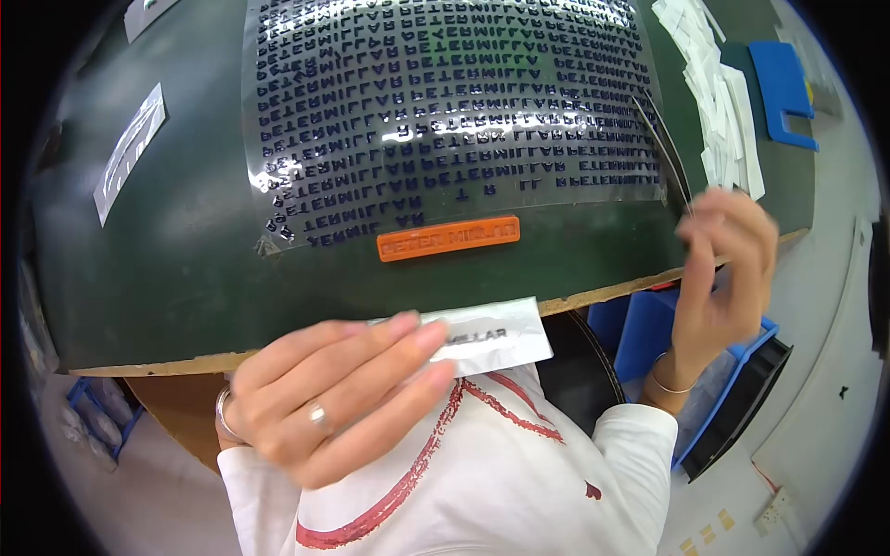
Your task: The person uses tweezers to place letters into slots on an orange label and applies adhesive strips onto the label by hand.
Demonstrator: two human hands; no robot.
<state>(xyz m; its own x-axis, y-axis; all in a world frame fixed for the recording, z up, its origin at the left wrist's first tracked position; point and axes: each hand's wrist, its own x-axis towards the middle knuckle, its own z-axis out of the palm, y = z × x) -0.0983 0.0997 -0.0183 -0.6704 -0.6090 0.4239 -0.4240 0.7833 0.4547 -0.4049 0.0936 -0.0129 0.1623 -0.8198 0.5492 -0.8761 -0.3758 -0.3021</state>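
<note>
Left hand (324,403): low, in front of the person's body, at the near edge of the green table (185,278). Its fingers were pressed together, pinching a white strip (519,341) between the thumb and the fingers above it. Dark letters on the strip read "MILLAR"; the fingers covered whatever stood before them. The strip's free end pointed to the person's right.

Right hand (728,264): raised over the table's right-hand near edge, somewhat blurred. Thumb and forefinger were closed on the rear end of a pair of tweezers (674,167). The prongs stood a little apart, reaching over the right margin of a clear sheet (438,199); I could not tell whether the tips touched it.

The sheet lay flat, covered in rows of dark lettering, with gaps in the nearest rows. Just off its near edge sat an orange block (449,238) bearing "PETER MILLAR", slightly tilted, touched by neither hand.

To the right of the sheet lay a heap of white strips (723,107), and beyond that a blue plastic piece (779,88). A shiny strip (130,157) lay alone on the left.
</note>
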